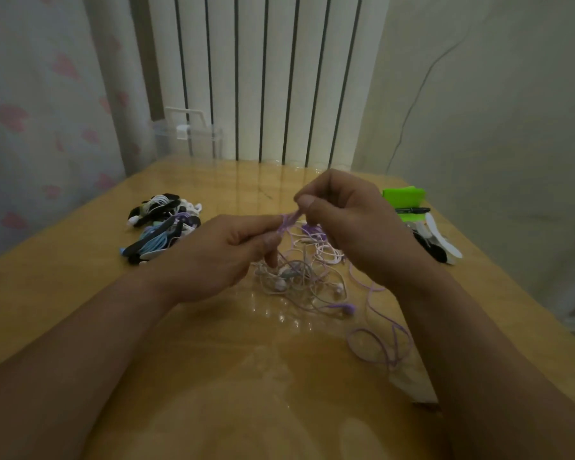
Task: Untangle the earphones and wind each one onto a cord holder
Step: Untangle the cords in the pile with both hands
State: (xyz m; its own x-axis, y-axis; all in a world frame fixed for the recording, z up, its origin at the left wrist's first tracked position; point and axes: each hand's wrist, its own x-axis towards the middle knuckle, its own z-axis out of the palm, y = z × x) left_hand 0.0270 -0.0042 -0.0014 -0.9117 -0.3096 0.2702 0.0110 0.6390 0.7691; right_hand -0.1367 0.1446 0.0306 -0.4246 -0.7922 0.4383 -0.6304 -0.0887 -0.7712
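both hands meet above the middle of the table. the left hand pinches a short bunch of purple cord between thumb and forefinger, its other fingers loosely curled. the right hand, fingers curled in, pinches the same bunch from the 3 o'clock side. the 2 grips almost touch.

below them lies the tangle of earphones, pale and purple strands crossing, with a loose purple loop trailing to 5 o'clock. at 10 o'clock from the hands sits a pile of wound earphones. at 3 o'clock lie the spare cord holders, black and white, near a green box.

this looks like the untangling step, a knot being teased open. next, i judge, the purple strand must be drawn free without tightening the pale ones, then a holder fetched from 3 o'clock.
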